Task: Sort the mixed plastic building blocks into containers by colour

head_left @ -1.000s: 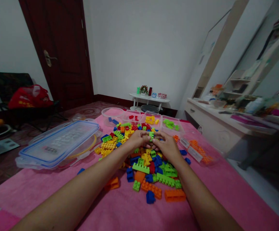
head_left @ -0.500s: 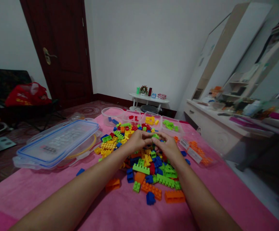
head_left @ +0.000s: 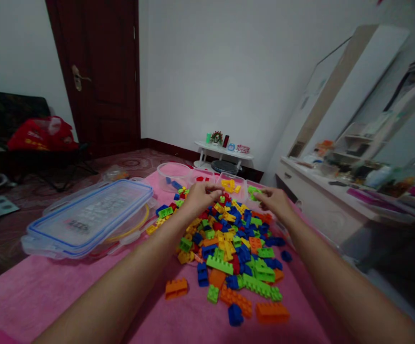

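Note:
A large heap of red, blue, yellow, green and orange toy building bricks [head_left: 225,234] lies on a pink cloth [head_left: 178,320]. My left hand [head_left: 203,195] hovers over the far left part of the heap, fingers loosely bent and thumb a little apart, with nothing visible in them. At the far right of the heap, my right hand [head_left: 274,200] reaches to a clear box holding green bricks [head_left: 253,190]. Its thumb and fingers are bent around a green brick at the fingertips, largely hidden by the hand.
Clear containers stand behind the heap: a round tub [head_left: 173,173] with blue bricks, a box with red bricks [head_left: 202,179] and one with yellow bricks [head_left: 230,185]. Stacked blue-edged lids [head_left: 92,215] lie left. A white dresser [head_left: 322,200] stands at right.
My hands, together over the heap at a green brick before, have moved apart. The right went to the green-brick box, the left slightly up. The view has shifted a little.

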{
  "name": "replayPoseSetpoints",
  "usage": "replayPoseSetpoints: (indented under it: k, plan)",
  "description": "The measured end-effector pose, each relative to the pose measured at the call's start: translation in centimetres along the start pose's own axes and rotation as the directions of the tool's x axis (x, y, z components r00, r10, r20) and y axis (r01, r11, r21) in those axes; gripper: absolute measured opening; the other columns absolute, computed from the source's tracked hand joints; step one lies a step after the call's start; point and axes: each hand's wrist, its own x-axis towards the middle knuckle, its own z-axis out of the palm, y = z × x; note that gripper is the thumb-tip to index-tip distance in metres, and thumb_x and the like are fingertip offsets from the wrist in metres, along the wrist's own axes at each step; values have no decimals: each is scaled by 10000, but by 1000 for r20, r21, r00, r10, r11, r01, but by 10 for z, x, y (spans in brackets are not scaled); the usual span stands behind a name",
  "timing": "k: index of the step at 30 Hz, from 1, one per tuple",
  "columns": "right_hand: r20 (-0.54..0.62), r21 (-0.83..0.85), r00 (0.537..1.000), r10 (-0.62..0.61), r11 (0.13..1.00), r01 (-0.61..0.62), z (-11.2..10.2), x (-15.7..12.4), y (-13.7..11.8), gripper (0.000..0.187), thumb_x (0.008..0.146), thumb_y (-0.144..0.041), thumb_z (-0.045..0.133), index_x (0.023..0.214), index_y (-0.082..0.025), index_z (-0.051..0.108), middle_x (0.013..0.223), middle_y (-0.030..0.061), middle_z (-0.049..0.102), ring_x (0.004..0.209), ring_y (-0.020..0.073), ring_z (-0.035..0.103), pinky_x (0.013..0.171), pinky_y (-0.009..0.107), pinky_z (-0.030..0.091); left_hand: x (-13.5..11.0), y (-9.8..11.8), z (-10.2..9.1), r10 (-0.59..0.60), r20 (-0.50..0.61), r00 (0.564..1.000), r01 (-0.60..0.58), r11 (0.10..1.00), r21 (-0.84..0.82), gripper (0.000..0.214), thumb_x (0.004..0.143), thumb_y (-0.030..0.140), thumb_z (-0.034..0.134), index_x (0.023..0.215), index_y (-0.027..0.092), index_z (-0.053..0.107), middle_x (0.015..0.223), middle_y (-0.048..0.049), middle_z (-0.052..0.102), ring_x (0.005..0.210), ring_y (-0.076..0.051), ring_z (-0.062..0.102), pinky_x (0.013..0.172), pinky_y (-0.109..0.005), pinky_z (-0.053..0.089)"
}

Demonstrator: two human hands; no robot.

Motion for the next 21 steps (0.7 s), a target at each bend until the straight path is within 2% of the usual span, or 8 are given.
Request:
replayPoseSetpoints:
  k: [3,5,8,10,13,15,17,21]
  plan:
    - [-129,-100,991,22,994,-35,-14,33,-2,408,724,-297,654,1068,-90,577,787,104,653,847,267,632,797,424,462,1,15,-17,-92,-99,991,69,973,-221,217,760,189,584,937,112,683,888,-95,711,652,-113,632,564,-205,467]
    - [-184,-207,980,-70,978,31,-7,38,-16,442,686,-284,692,1077,-113,576,949,132,635,994,315,578,885,499,406,1,25,-33,-99,-178,979,35,942,-335,202,754,179,591,929,122,672,880,-85,707,629,-90,619,551,-185,459]
    - [-76,-259,916,-394,895,363,30,12,-60,314,748,-264,631,1029,-123,613,1027,142,617,1005,299,564,896,495,403,0,36,-58,-110,-289,951,-34,892,-450,223,737,176,596,948,133,654,875,-68,704,601,-65,601,539,-163,451]
    - [50,-174,842,-537,826,537,63,-27,-99,236,784,-265,594,998,-175,637,1026,76,632,976,210,577,896,366,429,0,43,-72,-117,-355,927,-74,873,-481,258,720,175,600,972,140,645,874,-58,702,595,-58,596,522,-146,440]
    - [376,24,447,-812,490,871,108,-96,-147,258,787,-213,569,1035,-179,630,1047,70,627,991,198,554,878,333,423,-3,52,-85,-108,-439,892,-135,864,-486,311,718,192,598,1025,159,628,868,-45,697,623,-67,609,534,-145,452]
    - [480,39,288,-829,348,937,133,-133,-162,280,760,-226,595,1034,-179,628,1074,88,613,996,224,535,846,351,424,-6,58,-89,-94,-469,878,-162,863,-478,323,727,206,594,1047,171,619,863,-39,692,647,-78,620,565,-161,473]
    - [502,11,259,-825,305,952,152,-155,-163,325,791,-339,582,1064,-165,609,1151,126,573,1068,262,487,886,401,394,-8,61,-90,-84,-475,876,-173,865,-472,318,735,211,591,1050,177,615,861,-39,688,660,-86,626,585,-174,486]
    - [492,-99,340,-801,336,937,172,-155,-156,299,871,-382,469,1047,-177,595,1170,119,563,1071,273,460,928,481,332,-9,63,-88,-77,-465,882,-175,863,-474,291,739,205,586,1027,174,620,864,-44,687,662,-89,624,578,-173,484]
